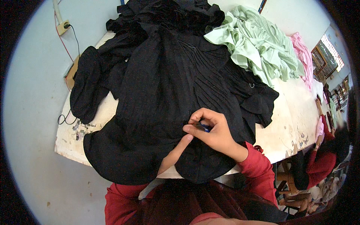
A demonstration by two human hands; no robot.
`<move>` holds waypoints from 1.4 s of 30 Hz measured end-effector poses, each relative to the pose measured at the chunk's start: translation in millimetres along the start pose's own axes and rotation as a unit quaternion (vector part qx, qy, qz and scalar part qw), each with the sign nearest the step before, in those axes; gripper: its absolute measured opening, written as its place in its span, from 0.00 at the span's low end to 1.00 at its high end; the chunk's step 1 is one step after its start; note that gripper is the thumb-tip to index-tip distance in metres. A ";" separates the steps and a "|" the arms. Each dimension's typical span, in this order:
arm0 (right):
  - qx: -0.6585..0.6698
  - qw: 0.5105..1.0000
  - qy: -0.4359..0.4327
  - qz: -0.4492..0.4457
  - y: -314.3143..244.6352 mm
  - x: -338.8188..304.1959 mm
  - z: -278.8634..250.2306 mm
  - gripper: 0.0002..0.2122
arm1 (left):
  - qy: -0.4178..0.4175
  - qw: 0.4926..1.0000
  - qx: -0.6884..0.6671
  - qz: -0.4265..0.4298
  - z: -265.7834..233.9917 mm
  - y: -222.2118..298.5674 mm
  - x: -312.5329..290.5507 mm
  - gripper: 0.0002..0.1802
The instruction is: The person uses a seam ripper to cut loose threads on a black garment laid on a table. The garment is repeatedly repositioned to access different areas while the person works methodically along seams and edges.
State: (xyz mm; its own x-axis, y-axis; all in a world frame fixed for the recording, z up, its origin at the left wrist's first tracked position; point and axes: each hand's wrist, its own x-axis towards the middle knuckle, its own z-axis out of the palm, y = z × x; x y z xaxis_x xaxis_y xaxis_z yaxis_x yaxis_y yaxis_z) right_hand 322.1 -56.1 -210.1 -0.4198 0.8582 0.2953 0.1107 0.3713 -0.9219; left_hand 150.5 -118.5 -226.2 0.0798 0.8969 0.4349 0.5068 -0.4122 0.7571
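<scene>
A black pleated garment [157, 82] lies spread over the near part of the table, its lower edge hanging toward me. My left hand [176, 153] reaches under the cloth; one extended digit shows on top, and the garment seems pinched between it and the hidden fingers. Right beside that fingertip, my right hand [212, 131] is closed round a small dark-blue tool [203, 127], which looks like thread snips, though its blades are hidden. The right thumb and forefinger meet at the cloth, close to the left fingertip.
More bunched black cloth [161, 13] is heaped at the far side. Right of it lie a pale green garment pile [258, 41] and pink cloth [303, 60]. A wall socket with a plug [64, 27] and a dangling cord are at left. A person in red sleeves [318, 161] sits at right.
</scene>
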 end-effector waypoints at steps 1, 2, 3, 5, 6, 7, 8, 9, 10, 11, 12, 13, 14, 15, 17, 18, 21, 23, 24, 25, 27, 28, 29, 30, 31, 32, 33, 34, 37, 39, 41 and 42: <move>-0.014 1.000 0.017 -0.020 -2.7 0.9 -0.7 0.11 | 0.009 0.999 -0.033 -0.026 2.2 -0.3 -0.3 0.27; -0.027 0.998 0.033 -0.040 -8.0 2.3 -2.1 0.12 | 0.020 0.996 -0.065 -0.054 3.5 0.1 -0.5 0.27; -0.039 0.996 0.048 -0.060 -12.7 3.4 -3.9 0.12 | 0.030 0.997 -0.056 -0.054 3.7 1.8 -0.5 0.27; -0.109 0.991 0.040 -0.064 -18.2 3.5 -12.6 0.13 | 0.048 0.997 -0.040 -0.053 3.2 5.8 -0.4 0.27; -0.146 0.987 0.036 -0.065 -21.7 3.1 -15.8 0.14 | 0.049 0.997 -0.031 -0.053 2.6 6.7 -0.9 0.27; -0.165 0.984 0.038 -0.050 -27.5 1.8 -16.1 0.13 | 0.050 0.997 -0.022 -0.054 1.7 7.4 -1.8 0.27; -0.186 0.981 0.028 -0.054 -31.6 0.1 -16.7 0.12 | 0.050 0.997 -0.014 -0.054 1.8 7.4 -1.7 0.27; -0.207 0.977 0.018 -0.057 -34.9 -1.5 -16.9 0.12 | 0.055 0.998 0.005 -0.043 2.6 7.0 -1.0 0.27; -0.227 0.972 0.007 -0.060 -36.2 -2.5 -17.0 0.12 | 0.061 0.997 0.024 -0.033 3.6 6.5 -0.4 0.26; -0.232 0.967 0.023 -0.104 -32.4 -2.5 -15.0 0.11 | 0.068 0.996 0.044 -0.024 4.3 6.3 -0.6 0.26; -0.267 0.954 0.027 -0.134 -33.4 -3.1 -13.9 0.11 | 0.066 0.996 0.049 -0.036 6.9 2.0 -2.0 0.25; -0.302 0.939 0.031 -0.163 -35.3 -3.8 -13.1 0.10 | 0.065 0.995 0.054 -0.047 11.2 -5.3 -4.5 0.24; -0.336 0.922 0.035 -0.191 -35.7 -4.0 -12.0 0.10 | 0.063 0.995 0.059 -0.058 13.7 -9.3 -6.0 0.24; -0.332 0.916 0.057 -0.216 -34.4 -2.8 -9.4 0.10 | 0.067 0.993 0.075 -0.063 14.4 -8.4 -6.2 0.23; -0.339 0.909 0.067 -0.232 -31.4 -1.9 -8.3 0.09 | 0.075 0.989 0.107 -0.071 15.8 -4.7 -5.7 0.22; -0.342 0.905 0.072 -0.240 -30.7 -1.9 -8.5 0.09 | 0.082 0.989 0.107 -0.058 17.0 -5.1 -5.7 0.22; -0.379 0.895 0.065 -0.225 -34.1 -3.2 -8.0 0.08 | 0.091 0.988 0.121 -0.035 18.9 -7.3 -6.6 0.21; -0.383 0.890 0.065 -0.241 -31.8 -3.5 -11.2 0.10 | 0.081 0.984 0.155 -0.043 18.4 -7.4 -7.5 0.21; -0.384 0.887 0.065 -0.249 -30.9 -3.7 -12.5 0.10 | 0.080 0.986 0.142 -0.037 18.1 -7.4 -7.4 0.22; -0.337 0.913 0.075 -0.218 -31.1 -3.6 -12.5 0.11 | 0.080 0.988 0.129 -0.031 17.6 -7.5 -7.0 0.23; -0.241 0.954 0.095 -0.152 -33.5 -3.1 -11.7 0.13 | 0.059 0.993 0.099 -0.025 16.9 -10.3 -7.8 0.25; -0.217 0.960 0.057 -0.170 -34.9 -3.2 -10.7 0.15 | 0.038 0.995 0.084 -0.025 17.0 -13.6 -9.1 0.27; -0.192 0.963 0.021 -0.190 -36.6 -4.1 -10.6 0.17 | 0.017 0.997 0.068 -0.023 17.7 -16.0 -9.6 0.29; -0.167 0.964 -0.015 -0.209 -38.2 -5.3 -9.5 0.20 | -0.003 0.999 0.049 -0.021 16.2 -17.6 -9.9 0.29; -0.159 0.960 -0.070 -0.221 -34.4 -10.5 -1.2 0.23 | -0.039 0.999 0.022 -0.015 14.0 -17.9 -10.0 0.30; -0.218 0.948 -0.116 -0.201 -38.6 -16.1 5.6 0.22 | -0.087 0.996 -0.010 -0.007 10.2 -16.9 -9.1 0.30; -0.235 0.942 -0.128 -0.202 -33.1 -15.3 8.9 0.22 | -0.153 0.987 -0.046 -0.007 2.1 -13.7 -4.9 0.30; -0.253 0.935 -0.140 -0.203 -24.5 -13.9 10.5 0.22 | -0.227 0.970 -0.081 -0.008 -9.1 -6.9 1.9 0.31; -0.212 0.951 -0.057 -0.218 -11.8 -13.4 -1.5 0.19 | -0.380 0.905 -0.190 0.004 -32.9 -2.2 20.3 0.32; -0.207 0.943 -0.019 -0.258 -10.2 -14.2 -2.5 0.19 | -0.346 0.892 -0.283 -0.059 -37.3 -10.2 14.1 0.31; -0.233 0.926 -0.036 -0.296 -10.1 -15.2 1.5 0.19 | -0.161 0.863 -0.442 -0.184 -5.1 -51.6 -16.7 0.30; -0.246 0.916 -0.059 -0.313 -7.2 -15.1 5.7 0.19 | -0.105 0.833 -0.490 -0.235 9.3 -64.2 -24.3 0.29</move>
State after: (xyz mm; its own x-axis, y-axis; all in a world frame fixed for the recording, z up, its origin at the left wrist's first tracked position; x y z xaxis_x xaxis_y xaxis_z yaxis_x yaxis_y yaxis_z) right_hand 322.5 -73.7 -209.3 -0.6302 0.3898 0.6714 0.1952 0.9166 -0.3489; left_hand 124.0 -112.3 -289.9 0.2713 0.9617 -0.0384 -0.4114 0.1519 0.8987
